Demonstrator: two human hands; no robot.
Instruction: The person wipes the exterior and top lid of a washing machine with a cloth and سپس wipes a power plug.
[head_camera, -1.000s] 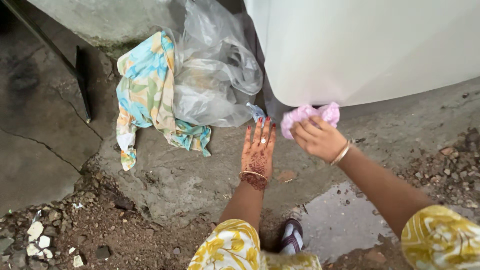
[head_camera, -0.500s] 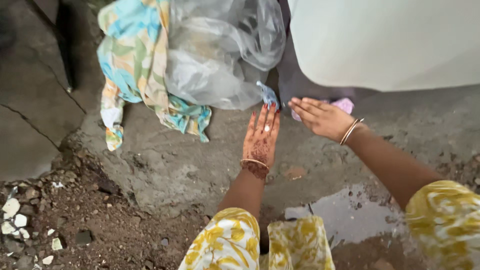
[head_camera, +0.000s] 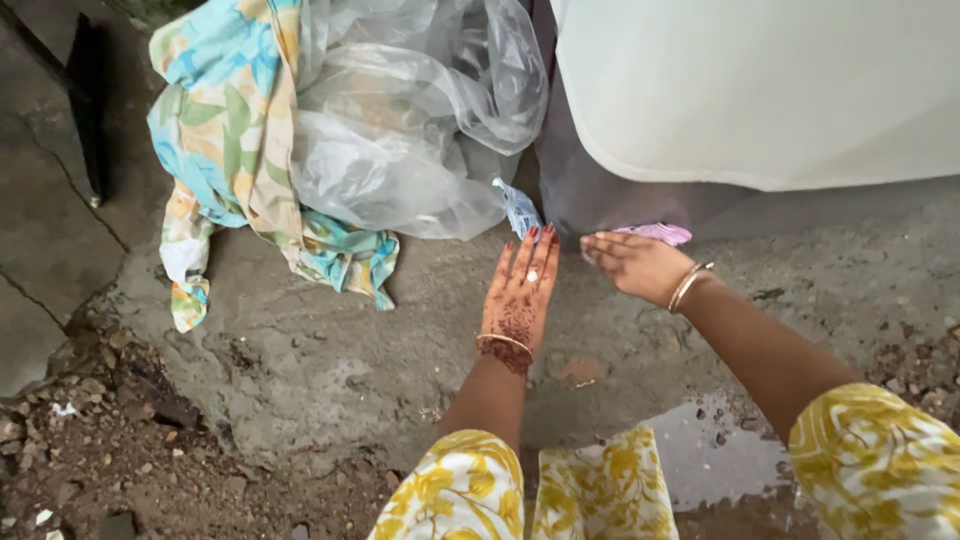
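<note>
My left hand (head_camera: 520, 290) lies flat, palm down, on the wet concrete ground, fingers together and pointing away from me, near a small blue-white wrapper (head_camera: 519, 208). My right hand (head_camera: 632, 264) presses a pink cloth (head_camera: 660, 233) against the ground at the base of a large white container (head_camera: 760, 90); most of the cloth is hidden under the hand. Both wrists wear bangles.
A crumpled clear plastic bag (head_camera: 400, 130) lies on a floral blue-yellow cloth (head_camera: 215, 150) at upper left. A puddle (head_camera: 720, 455) sits near my knees. Loose dirt and stones (head_camera: 90, 450) cover the lower left. A dark bar (head_camera: 85, 110) stands at the far left.
My right hand has lowered the pink cloth from a raised, bunched hold down to the ground by the white container. The left hand stayed flat on the concrete.
</note>
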